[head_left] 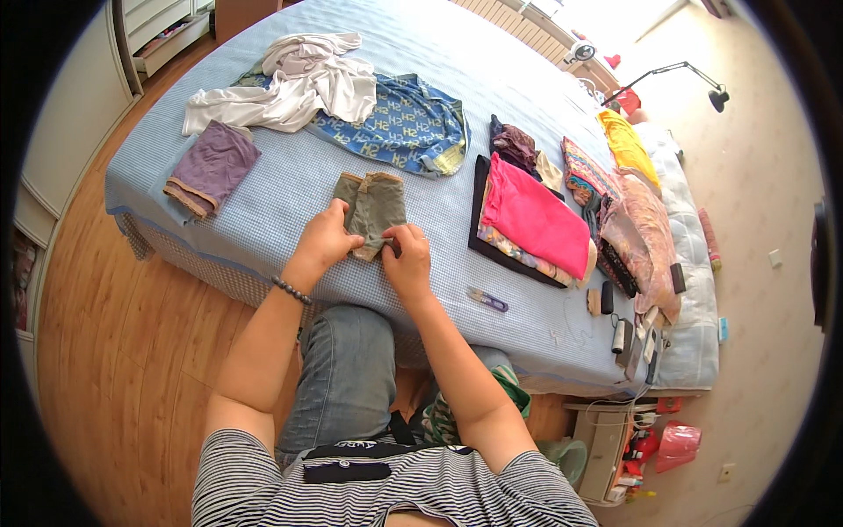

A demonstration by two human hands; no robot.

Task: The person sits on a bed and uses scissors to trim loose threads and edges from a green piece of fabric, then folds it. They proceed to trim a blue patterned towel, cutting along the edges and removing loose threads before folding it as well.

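A small olive-green cloth garment (386, 202) with tan edging lies on the bed's near side, in front of me. My left hand (327, 234) is at its left lower edge, thumb and fingers closed on the cloth. At the lower right edge my right hand (407, 258) pinches the cloth with bent fingers. Small thread snips (487, 299) with a purple handle lie to the right of my right hand. Off to the left is a folded purple garment (215, 167) with a tan hem.
A white garment (299, 88) and a blue patterned one (395, 123) lie beyond. To the right are a folded stack topped by bright pink cloth (536, 211), more clothes and a yellow cloth (628, 147). A desk lamp (718, 98) stands at the far right.
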